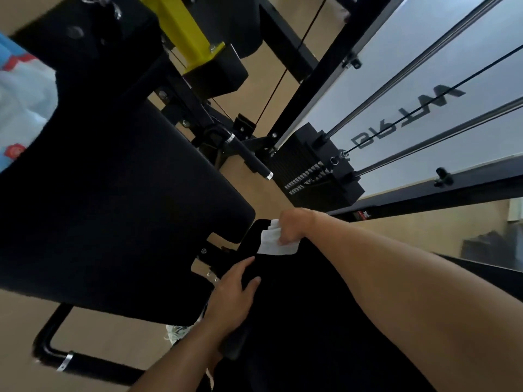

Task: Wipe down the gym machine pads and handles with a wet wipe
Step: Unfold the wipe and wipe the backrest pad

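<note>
The view is tilted. A white wet wipe (273,244) lies pressed on the far end of a black pad (300,306) at lower centre. My right hand (294,226) is closed on the wipe, its forearm stretching in from the right. My left hand (235,292) grips the left edge of that same pad, thumb on top. A larger black pad (119,210) fills the left middle. A black handle with chrome end rings (252,158) juts out beyond the pads.
A black weight stack (317,171) with guide rods and a cable stands behind a frosted panel (424,80) at right. A yellow frame tube (184,29) is at top. A black floor bar (53,349) runs at lower left on the tan floor.
</note>
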`<state>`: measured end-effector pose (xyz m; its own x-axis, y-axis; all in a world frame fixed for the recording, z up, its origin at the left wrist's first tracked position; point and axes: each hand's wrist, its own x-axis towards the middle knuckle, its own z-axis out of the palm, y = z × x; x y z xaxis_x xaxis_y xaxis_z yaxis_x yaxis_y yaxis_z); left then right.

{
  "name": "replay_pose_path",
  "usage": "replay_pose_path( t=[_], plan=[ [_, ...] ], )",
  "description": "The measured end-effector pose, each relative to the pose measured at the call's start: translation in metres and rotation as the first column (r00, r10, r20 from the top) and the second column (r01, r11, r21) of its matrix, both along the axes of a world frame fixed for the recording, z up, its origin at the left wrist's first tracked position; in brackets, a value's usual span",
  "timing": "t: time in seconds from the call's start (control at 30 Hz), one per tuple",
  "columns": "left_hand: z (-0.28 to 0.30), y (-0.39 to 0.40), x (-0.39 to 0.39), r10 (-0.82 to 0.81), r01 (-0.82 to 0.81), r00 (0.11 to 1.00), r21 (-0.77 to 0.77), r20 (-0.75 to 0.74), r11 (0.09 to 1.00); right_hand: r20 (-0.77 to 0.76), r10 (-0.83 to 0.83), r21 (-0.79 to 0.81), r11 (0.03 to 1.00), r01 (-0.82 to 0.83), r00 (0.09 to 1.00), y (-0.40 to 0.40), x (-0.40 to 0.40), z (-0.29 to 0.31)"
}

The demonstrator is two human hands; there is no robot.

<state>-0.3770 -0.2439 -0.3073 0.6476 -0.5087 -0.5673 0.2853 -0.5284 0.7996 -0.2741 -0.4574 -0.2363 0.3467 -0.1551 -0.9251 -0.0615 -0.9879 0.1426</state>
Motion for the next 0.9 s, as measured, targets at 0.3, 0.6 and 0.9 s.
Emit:
replay_pose_path(
  t=[0.3,0.6,0.9],
  plan=[
    [0.009,-0.052,0.041,-0.158,0.156,0.987,0.076,0.021,0.985,-0.006,-0.324,0.141,0.937,0.321,0.946,-0.021,0.001,0.011],
    [-0.029,-0.042,0.053,-0.242,0.243,0.970,0.114,-0.015,0.963,0.046,-0.086,0.024,0.996,0.085,0.995,0.001,-0.011,-0.066],
    [-0.063,-0.030,0.064,-0.274,0.278,0.960,0.103,-0.051,0.955,0.198,0.078,-0.192,0.981,-0.040,0.977,0.040,-0.014,-0.093]
  ],
)
